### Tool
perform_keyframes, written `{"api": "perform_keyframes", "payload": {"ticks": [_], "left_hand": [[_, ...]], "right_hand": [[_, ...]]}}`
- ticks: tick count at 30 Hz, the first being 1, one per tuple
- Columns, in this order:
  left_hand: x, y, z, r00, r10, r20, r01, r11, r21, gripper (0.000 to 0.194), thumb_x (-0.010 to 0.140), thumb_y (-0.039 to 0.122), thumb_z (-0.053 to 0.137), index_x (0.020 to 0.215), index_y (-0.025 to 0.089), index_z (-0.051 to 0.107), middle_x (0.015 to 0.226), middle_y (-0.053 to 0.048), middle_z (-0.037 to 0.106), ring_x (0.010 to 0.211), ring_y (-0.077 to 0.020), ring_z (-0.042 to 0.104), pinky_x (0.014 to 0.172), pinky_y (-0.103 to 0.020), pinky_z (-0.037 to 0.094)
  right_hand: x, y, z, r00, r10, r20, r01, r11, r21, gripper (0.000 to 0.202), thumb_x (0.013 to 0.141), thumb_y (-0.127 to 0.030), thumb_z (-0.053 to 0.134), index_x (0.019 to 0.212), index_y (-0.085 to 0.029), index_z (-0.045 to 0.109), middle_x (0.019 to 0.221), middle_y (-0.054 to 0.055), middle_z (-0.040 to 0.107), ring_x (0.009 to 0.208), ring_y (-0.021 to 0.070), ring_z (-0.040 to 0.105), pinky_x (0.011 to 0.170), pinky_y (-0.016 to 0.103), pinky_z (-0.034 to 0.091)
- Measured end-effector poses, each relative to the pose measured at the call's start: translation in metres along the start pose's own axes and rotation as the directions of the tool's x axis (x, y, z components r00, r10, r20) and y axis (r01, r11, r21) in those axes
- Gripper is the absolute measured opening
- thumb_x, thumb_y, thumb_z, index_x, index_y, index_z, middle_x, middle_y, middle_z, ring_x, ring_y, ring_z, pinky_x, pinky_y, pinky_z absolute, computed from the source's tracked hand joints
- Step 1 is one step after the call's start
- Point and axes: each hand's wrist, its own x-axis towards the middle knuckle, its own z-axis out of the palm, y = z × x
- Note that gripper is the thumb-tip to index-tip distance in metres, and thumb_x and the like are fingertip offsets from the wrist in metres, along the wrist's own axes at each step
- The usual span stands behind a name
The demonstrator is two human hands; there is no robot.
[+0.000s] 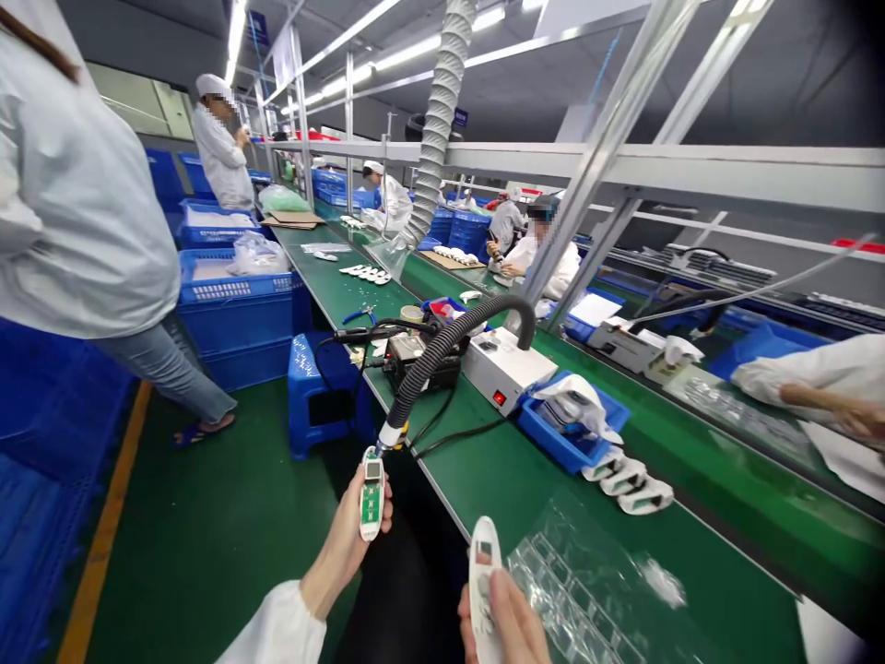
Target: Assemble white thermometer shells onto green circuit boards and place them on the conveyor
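Observation:
My left hand (351, 527) holds a white casing with a green circuit board (371, 505) and a small grey screen facing up. The white nozzle (389, 435) of a black ribbed hose comes down at the top end of this casing. In my right hand (510, 620) is a white cover (484, 572) with a window near its top and buttons lower down. The two pieces are apart, the cover lower and to the right.
A white box (507, 366) with a red switch stands on the green table (477, 470). Beside it are a blue bin (563, 443), several white casings (644, 495) and clear plastic trays (573, 599). A blue stool (304, 406) stands left. A person (83, 175) is nearby.

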Motion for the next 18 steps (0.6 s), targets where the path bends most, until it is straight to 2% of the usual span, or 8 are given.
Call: {"api": "perform_keyframes", "payload": {"ticks": [1,3,6,8,10,12,18], "left_hand": [[0.001,0.002,-0.004,1.000,-0.010,-0.013,0.010,1.000,-0.012,0.043,0.082,0.058,0.058,0.089,0.016,0.058,0.070,0.002,0.057,0.049,-0.0067,0.050,0.040,-0.016,0.036],[-0.001,0.005,-0.011,0.998,-0.021,-0.055,0.020,1.000,-0.019,0.041,0.080,0.055,0.060,0.087,0.015,0.059,0.068,0.002,0.056,0.047,-0.0059,0.048,0.037,-0.014,0.031],[-0.005,0.010,-0.024,0.989,0.015,-0.150,-0.016,1.000,-0.009,0.043,0.078,0.058,0.060,0.082,0.015,0.059,0.060,0.004,0.053,0.041,-0.0050,0.043,0.033,-0.013,0.025],[-0.006,0.016,-0.032,0.977,0.059,-0.205,-0.059,0.998,0.007,0.045,0.078,0.061,0.058,0.078,0.016,0.057,0.055,0.005,0.051,0.040,-0.0059,0.044,0.034,-0.014,0.026],[-0.006,0.020,-0.036,0.967,0.092,-0.239,-0.088,0.996,0.028,0.046,0.079,0.063,0.056,0.075,0.017,0.055,0.050,0.005,0.050,0.040,-0.0070,0.045,0.034,-0.014,0.028],[-0.006,0.020,-0.034,0.963,0.102,-0.250,-0.092,0.994,0.053,0.048,0.079,0.065,0.054,0.073,0.017,0.054,0.047,0.006,0.049,0.039,-0.0075,0.045,0.034,-0.014,0.028],[-0.009,0.003,-0.010,0.982,0.071,-0.173,-0.050,0.991,0.123,0.052,0.080,0.066,0.053,0.066,0.016,0.055,0.041,0.006,0.044,0.034,-0.0068,0.039,0.032,-0.014,0.021]], "right_hand": [[0.008,0.005,0.011,0.998,0.033,0.049,-0.033,0.999,-0.001,0.057,0.069,-0.069,0.068,0.083,-0.014,0.062,0.049,0.000,0.057,0.029,0.0045,0.037,0.028,0.015,0.024],[0.027,0.017,0.042,0.987,0.078,0.142,-0.077,0.997,-0.015,0.058,0.071,-0.070,0.065,0.081,-0.013,0.062,0.048,0.000,0.056,0.029,0.0036,0.034,0.027,0.013,0.017],[0.052,0.033,0.100,0.960,0.125,0.249,-0.115,0.992,-0.052,0.058,0.067,-0.072,0.066,0.072,-0.014,0.059,0.047,0.000,0.056,0.029,0.0045,0.037,0.026,0.013,0.016],[0.061,0.041,0.134,0.931,0.183,0.315,-0.169,0.983,-0.070,0.057,0.066,-0.072,0.065,0.069,-0.016,0.057,0.042,-0.001,0.053,0.028,0.0053,0.036,0.026,0.014,0.015],[0.064,0.044,0.155,0.914,0.211,0.347,-0.199,0.977,-0.071,0.056,0.067,-0.072,0.063,0.069,-0.016,0.056,0.040,-0.003,0.051,0.027,0.0056,0.036,0.026,0.014,0.014],[0.061,0.044,0.157,0.915,0.203,0.349,-0.195,0.979,-0.057,0.054,0.068,-0.070,0.063,0.069,-0.017,0.056,0.041,-0.003,0.051,0.028,0.0054,0.036,0.027,0.014,0.013],[0.053,0.035,0.121,0.954,0.145,0.263,-0.135,0.989,-0.056,0.048,0.073,-0.065,0.061,0.068,-0.018,0.055,0.043,-0.003,0.053,0.029,0.0058,0.034,0.029,0.017,0.011]]}}
